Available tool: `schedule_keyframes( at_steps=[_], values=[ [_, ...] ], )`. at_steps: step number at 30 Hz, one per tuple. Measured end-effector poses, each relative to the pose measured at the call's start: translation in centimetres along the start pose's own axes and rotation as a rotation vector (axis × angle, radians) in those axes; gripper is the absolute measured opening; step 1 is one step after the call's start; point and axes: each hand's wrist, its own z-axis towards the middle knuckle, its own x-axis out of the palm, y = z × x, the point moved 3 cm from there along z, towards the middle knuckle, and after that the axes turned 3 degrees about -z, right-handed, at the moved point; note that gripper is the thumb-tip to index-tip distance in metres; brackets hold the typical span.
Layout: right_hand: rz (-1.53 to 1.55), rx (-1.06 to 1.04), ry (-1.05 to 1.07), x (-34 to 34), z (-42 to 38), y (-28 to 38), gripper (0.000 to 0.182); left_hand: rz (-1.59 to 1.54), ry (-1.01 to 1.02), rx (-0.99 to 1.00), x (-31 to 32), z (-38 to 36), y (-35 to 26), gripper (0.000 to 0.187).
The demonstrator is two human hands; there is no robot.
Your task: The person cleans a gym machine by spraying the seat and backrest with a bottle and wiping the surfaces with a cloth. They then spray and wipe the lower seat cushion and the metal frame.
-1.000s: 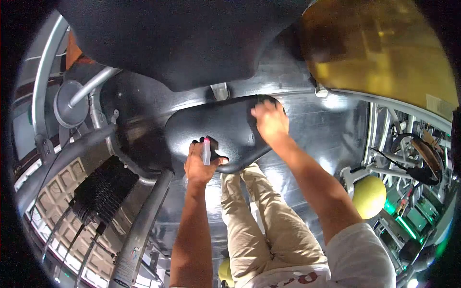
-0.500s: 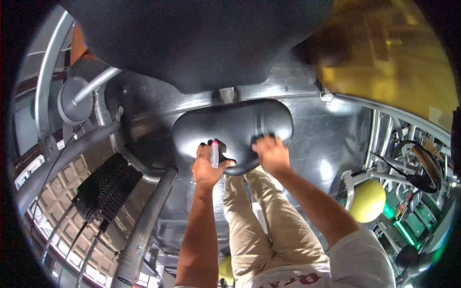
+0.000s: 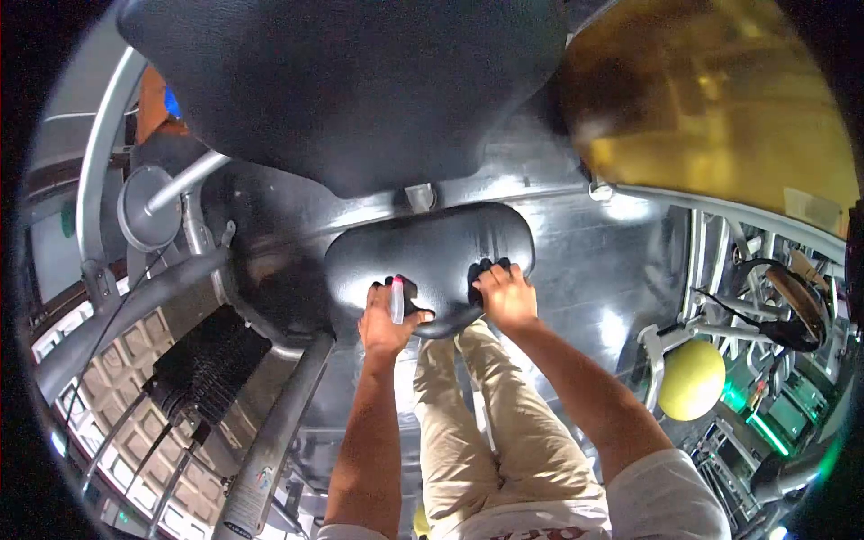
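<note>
A black padded cushion (image 3: 423, 247) with rounded ends lies across the middle of the view, in front of my legs. My left hand (image 3: 382, 326) is closed around a small clear bottle (image 3: 398, 304) with a pinkish-red top, held upright at the cushion's near left part. My right hand (image 3: 508, 299) presses on the right part of the cushion with its fingers bent. Dark patches show around those fingertips; whether they are a cloth or shadow I cannot make out. Faint streaks run over the cushion beyond the right fingers.
A large black pad (image 3: 360, 90) overhangs the far side. Grey machine tubing (image 3: 279, 432) and a black weight stack (image 3: 207, 364) stand at left. A yellow translucent panel (image 3: 711, 117) is at upper right, with a yellow ball (image 3: 691, 380) on a rack below.
My right hand, blurred before, is now sharp and slightly lower in view. My left hand keeps the bottle at about the same spot. The camera view has shifted a little.
</note>
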Motion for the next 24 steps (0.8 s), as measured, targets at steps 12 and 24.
schedule_keyframes(
  at_steps=[12,24],
  values=[
    [0.126,0.138,0.178,2.6,1.6,2.9,0.019,0.03,0.018,-0.037,0.5,-0.4,0.3,0.064],
    [0.179,0.34,0.022,2.5,1.8,1.5,0.027,0.071,-0.021,0.04,1.0,-0.3,0.8,0.069]
  ],
)
